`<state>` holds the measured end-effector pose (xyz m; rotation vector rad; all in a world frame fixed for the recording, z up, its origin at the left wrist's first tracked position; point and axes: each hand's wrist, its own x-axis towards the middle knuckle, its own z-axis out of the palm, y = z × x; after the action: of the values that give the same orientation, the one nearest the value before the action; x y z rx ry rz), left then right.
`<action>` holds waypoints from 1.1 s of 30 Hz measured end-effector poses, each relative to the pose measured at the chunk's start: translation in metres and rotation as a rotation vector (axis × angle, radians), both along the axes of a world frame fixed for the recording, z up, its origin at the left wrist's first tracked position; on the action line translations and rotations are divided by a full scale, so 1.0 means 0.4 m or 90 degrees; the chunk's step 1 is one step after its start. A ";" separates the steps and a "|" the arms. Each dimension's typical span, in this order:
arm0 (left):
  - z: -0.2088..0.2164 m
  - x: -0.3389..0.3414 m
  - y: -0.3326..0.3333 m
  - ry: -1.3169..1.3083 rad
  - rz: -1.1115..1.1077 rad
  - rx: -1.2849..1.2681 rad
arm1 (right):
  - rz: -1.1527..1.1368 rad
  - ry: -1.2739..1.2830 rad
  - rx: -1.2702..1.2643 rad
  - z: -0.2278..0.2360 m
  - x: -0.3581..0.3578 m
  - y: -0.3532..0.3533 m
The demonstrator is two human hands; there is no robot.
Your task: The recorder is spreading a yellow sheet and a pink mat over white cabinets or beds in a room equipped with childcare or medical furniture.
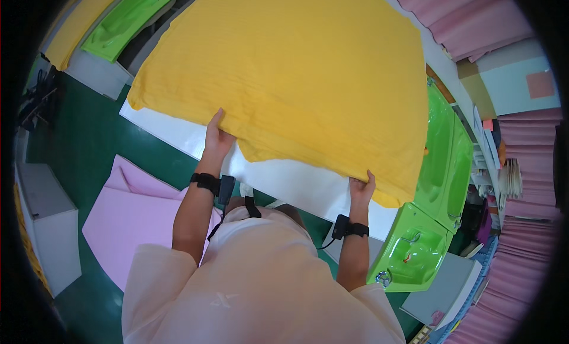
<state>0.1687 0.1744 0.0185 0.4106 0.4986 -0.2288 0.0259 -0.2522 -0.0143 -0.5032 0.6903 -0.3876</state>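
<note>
Nearest the camera, both forearms rise from the pale pink shirt [261,279] toward the white counter [296,184], each wearing a black wrist strap with a small box and cable. The left forearm stretches up nearly straight, its wrist just short of the counter's near edge. The left hand [217,136] lies palm down at the near hem of the yellow cloth [296,71], fingers [216,120] together and extended flat on the fabric, the thumb tucked toward the hem; whether the fingers pinch the cloth or only press it cannot be told. The right forearm stands more upright, beside the counter's near right end. The right hand [361,193] meets the cloth's near right corner, fingers [370,179] close together and curled onto the hem, apparently clamped on it with the thumb beneath.

The yellow cloth is spread over most of the counter, from the hands out to the far edge, leaving a white strip bare along the near side between the two hands. Left of the counter, on the green floor [89,142], lies a pink sheet [130,213]. Right of the counter stand bright green moulded basins [441,166]. Beyond the counter's far left corner sits another green moulded piece [121,21], and pink curtains [468,18] hang past its far right.
</note>
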 end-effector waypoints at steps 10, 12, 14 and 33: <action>-0.004 0.001 0.057 0.110 -0.142 0.557 | 0.043 0.044 -0.032 -0.003 -0.043 0.005; -0.019 -0.046 0.110 0.120 -0.193 0.633 | 0.052 0.097 0.011 -0.002 -0.070 -0.028; -0.006 -0.106 0.109 0.080 -0.279 0.614 | 0.053 0.152 0.055 -0.013 -0.111 -0.088; -0.025 -0.079 -0.267 -0.018 -0.038 -0.019 | -0.035 -0.074 -0.005 0.024 -0.092 -0.164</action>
<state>0.1371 0.0676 0.0085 0.3985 0.4558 -0.2872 -0.0108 -0.3177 -0.0048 -0.4666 0.5910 -0.4683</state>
